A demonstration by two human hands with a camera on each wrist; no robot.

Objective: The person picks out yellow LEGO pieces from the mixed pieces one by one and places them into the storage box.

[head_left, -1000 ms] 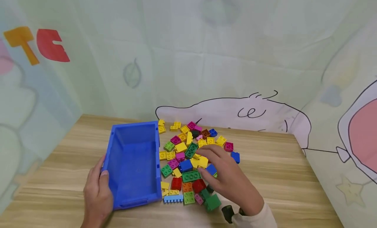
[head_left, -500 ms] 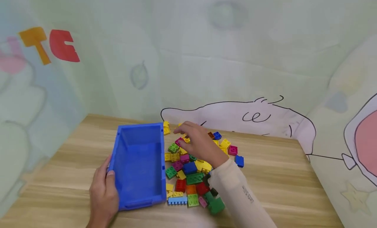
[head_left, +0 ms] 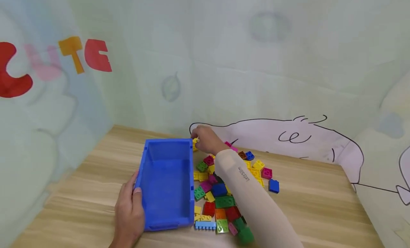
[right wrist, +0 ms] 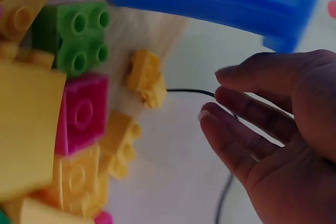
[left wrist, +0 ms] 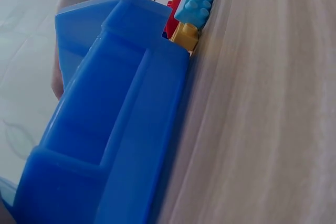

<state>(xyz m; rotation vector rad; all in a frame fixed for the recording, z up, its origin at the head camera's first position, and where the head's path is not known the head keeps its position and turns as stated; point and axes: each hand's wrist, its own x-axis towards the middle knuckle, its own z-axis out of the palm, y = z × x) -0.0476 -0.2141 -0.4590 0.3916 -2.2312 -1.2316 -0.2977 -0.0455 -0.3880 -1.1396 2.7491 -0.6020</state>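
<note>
A blue plastic bin [head_left: 168, 191] stands on the table, its inside bare. My left hand [head_left: 129, 212] holds its left wall, thumb over the rim. Beyond the bin's far right corner is my right hand [head_left: 208, 139], beside small yellow toy bricks [head_left: 194, 144]. In the right wrist view, that hand [right wrist: 278, 135] has loosely bent fingers with a gap to the thumb and nothing between them. A pair of yellow bricks [right wrist: 145, 77] lies a short way from its fingertips. The left wrist view shows the bin's outer end [left wrist: 142, 119] close up; the left hand is mostly hidden there.
Many coloured bricks lie right of the bin, including a light blue one [head_left: 205, 225], a dark green one [head_left: 225, 202] and a blue one [head_left: 273, 186]. My right sleeve [head_left: 253, 194] crosses over the pile. A printed cloth [head_left: 230, 80] backs the wooden table [head_left: 307, 205].
My right hand has moved from over the pile leftward and away, to the bin's far right corner. The left hand keeps its hold on the bin. The head view has turned left.
</note>
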